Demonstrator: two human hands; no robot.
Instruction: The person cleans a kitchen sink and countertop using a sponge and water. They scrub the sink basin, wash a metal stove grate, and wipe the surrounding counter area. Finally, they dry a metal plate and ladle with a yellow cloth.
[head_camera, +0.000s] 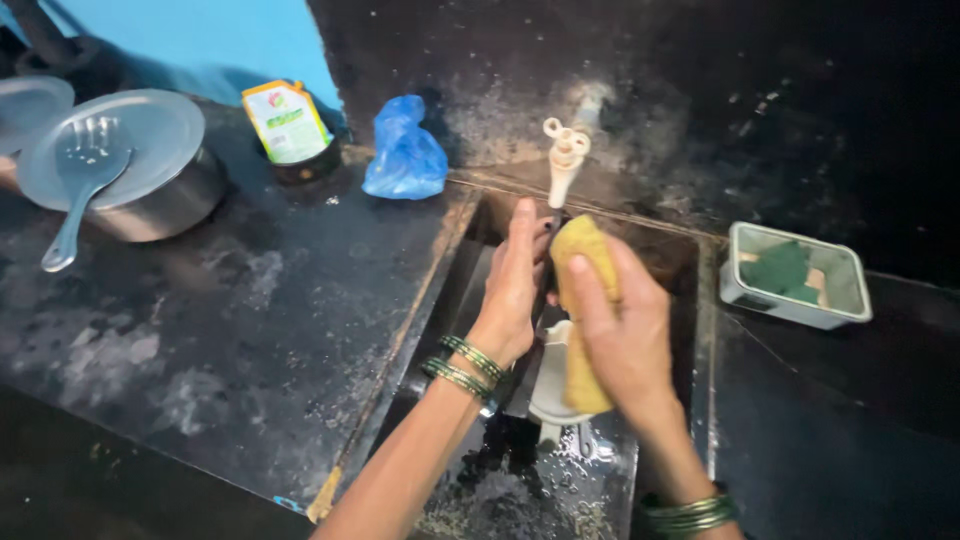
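Below the tap (563, 160), over the sink (450, 290), right hand (625, 335) fingers clamp a yellow sponge (583, 300) against a white dish (553, 375) steadied by curled left hand (515, 280) fingers; firm, even strokes would probably serve best.

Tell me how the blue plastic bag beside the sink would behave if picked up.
The knotted blue plastic bag would probably be floppy: its skin is crumpled and slumped. It likely feels light for its size, though its contents are hidden. Sitting on the wet dark counter, it may be a little slippery.
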